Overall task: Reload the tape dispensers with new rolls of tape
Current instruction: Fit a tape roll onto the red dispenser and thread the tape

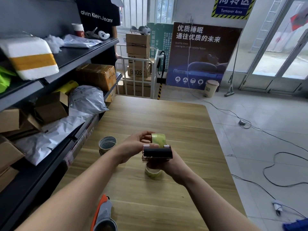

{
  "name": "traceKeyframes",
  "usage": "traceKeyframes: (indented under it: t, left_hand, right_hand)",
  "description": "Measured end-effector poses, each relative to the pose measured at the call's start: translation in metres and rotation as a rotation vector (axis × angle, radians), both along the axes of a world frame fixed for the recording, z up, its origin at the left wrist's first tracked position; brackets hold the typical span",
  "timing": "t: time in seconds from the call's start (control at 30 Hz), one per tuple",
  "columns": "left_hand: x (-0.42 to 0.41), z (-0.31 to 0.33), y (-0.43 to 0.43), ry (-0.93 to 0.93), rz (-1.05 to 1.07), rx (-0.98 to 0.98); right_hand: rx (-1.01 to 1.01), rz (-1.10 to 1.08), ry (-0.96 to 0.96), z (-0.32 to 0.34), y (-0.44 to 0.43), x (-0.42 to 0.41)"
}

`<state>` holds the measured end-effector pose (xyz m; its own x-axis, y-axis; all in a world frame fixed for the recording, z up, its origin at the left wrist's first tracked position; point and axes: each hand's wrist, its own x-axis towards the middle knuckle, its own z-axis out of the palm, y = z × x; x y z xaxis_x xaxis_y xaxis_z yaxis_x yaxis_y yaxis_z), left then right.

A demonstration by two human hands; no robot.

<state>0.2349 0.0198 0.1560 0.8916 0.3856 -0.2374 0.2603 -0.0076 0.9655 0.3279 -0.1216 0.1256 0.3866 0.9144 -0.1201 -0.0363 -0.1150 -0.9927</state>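
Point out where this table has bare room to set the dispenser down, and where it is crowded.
Bare: the far half of the wooden table, beyond both hands, and the near right stretch beside the right forearm. Crowded: the middle, where the left hand and right hand hold the dispenser over a tape roll, another tape roll left, and an orange-grey dispenser at the near edge.

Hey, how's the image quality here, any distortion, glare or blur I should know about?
Head view: wide-angle bending curves the shelf edges and door frame; daylight from the glass doors washes out the right side; the table carries soft sheen, no hard shadows; the left hand, right hand and dispenser are fairly sharp; the second dispenser at the bottom edge is cropped and stretched.
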Motion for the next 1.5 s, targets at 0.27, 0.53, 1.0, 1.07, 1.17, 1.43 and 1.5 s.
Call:
traceKeyframes:
  t: [0.27, 0.53, 1.0, 1.07, 1.17, 1.43, 1.5]
  left_hand:
    - [0.002, 0.001, 0.007, 0.042, -0.066, 0.027]
    - [0.001, -0.004, 0.012, 0.116, -0.013, 0.023]
    - [0.002, 0.006, 0.009, 0.038, -0.029, 0.074]
    - [0.002, 0.006, 0.011, 0.033, -0.011, 0.111]
    - [0.001, 0.010, 0.010, 0.038, -0.030, 0.166]
    - [0.003, 0.011, 0.010, 0.030, -0.016, 0.385]
    - [0.005, 0.012, 0.009, 0.022, 0.014, 0.413]
  right_hand:
    - [0.005, -0.026, 0.007, 0.000, 0.001, -0.001]
    - [-0.040, -0.015, -0.009, -0.008, 0.002, -0.002]
    - [-0.069, -0.004, -0.085, 0.005, -0.002, -0.006]
    - [-0.082, -0.005, -0.080, 0.010, -0.005, -0.007]
    - [-0.094, -0.008, -0.081, 0.009, -0.007, -0.007]
    - [-0.110, -0.027, -0.113, -0.003, -0.004, -0.003]
    - [-0.115, -0.026, -0.129, -0.006, -0.003, -0.001]
